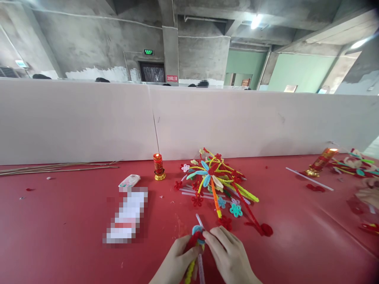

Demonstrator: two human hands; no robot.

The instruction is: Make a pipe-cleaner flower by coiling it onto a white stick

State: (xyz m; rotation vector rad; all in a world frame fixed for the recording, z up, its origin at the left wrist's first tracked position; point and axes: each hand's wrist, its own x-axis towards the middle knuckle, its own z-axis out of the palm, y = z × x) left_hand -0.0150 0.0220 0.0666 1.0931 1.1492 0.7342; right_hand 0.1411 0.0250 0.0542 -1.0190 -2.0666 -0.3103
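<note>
Near the table's front edge, my left hand [181,256] is closed round a chenille-stem flower [197,230], coiled in blue and red on a fuzzy yellow stem [190,272]. The fingertips of my right hand [226,250] pinch the red and blue part from the other side. A translucent whitish stick [199,220] shows above and below the fingers; whether it is held or lies behind is unclear. Just beyond my hands lies a pile of chenille flowers [211,169] in red, yellow, blue and orange, with more such sticks beneath. My fingers hide part of the held flower.
A lit red candle [158,165] on a gold base stands left of the pile, and another lit candle [322,161] leans at right. A blurred-out white item [127,217] lies left on the red table [74,221]. Thin rods [59,169] lie along the white partition [89,122].
</note>
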